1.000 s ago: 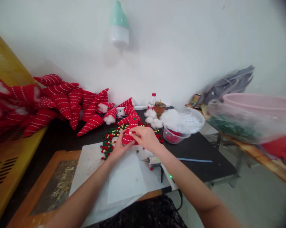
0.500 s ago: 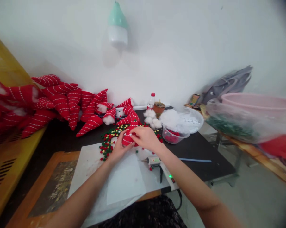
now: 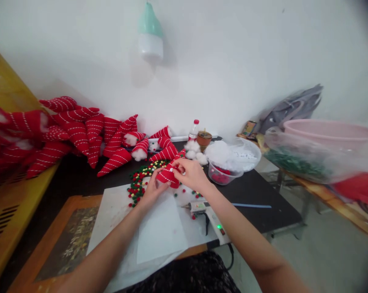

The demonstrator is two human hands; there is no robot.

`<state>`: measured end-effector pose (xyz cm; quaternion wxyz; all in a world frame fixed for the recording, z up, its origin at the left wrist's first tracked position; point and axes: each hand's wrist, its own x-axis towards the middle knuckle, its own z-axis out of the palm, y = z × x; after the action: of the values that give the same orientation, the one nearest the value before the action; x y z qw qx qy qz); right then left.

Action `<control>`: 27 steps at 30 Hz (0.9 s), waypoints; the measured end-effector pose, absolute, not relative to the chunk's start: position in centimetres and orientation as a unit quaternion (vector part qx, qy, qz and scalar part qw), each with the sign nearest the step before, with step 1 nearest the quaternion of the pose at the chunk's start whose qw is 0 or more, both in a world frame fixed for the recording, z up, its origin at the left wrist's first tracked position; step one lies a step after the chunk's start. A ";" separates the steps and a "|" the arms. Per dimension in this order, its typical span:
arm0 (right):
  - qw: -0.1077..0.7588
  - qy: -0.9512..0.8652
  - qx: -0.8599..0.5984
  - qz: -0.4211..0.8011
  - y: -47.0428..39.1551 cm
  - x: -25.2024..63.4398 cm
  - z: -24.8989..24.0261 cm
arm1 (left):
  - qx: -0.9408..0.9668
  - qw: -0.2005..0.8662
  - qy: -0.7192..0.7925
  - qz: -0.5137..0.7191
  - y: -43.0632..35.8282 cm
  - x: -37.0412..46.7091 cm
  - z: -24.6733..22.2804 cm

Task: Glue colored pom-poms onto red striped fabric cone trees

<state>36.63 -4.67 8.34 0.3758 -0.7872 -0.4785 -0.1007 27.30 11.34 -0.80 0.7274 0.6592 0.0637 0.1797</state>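
A stuffed red cone hat (image 3: 165, 176) with white stitched stripes is held above the white paper, its tip tilted away to the right. My left hand (image 3: 152, 190) is closed around its left side and base. At the hat's upper surface, my right hand (image 3: 190, 174) pinches with thumb and fingers at a small white pom-pom (image 3: 171, 169), touching the hat. My right fingers partly cover the hat's far part. Loose red, green and yellow pom-poms (image 3: 135, 186) lie around it. A glue gun (image 3: 198, 206) with a green light rests below my right wrist.
Many striped red hats (image 3: 78, 136) are piled at the left by a yellow crate (image 3: 34, 203). Cotton balls (image 3: 192, 151), a bottle (image 3: 193, 131), a brown pot (image 3: 204, 139) and plastic tubs (image 3: 225, 176) stand behind. A blue stick (image 3: 251, 206) lies on the right. Paper (image 3: 162, 236) covers the front.
The hat has turned in my hands, its tip swinging right and lower. My right hand has shifted slightly up and right with it. My left hand stays on the base.
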 end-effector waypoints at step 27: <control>0.521 -0.448 -0.716 -0.125 -6.0 36.9 7.0 | 0.566 0.802 0.046 0.182 11.7 27.7 -1.9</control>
<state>36.89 -5.96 7.01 0.5215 -0.7156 -0.4478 -0.1245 27.69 11.73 -1.94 0.8023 0.5664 0.0462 0.1825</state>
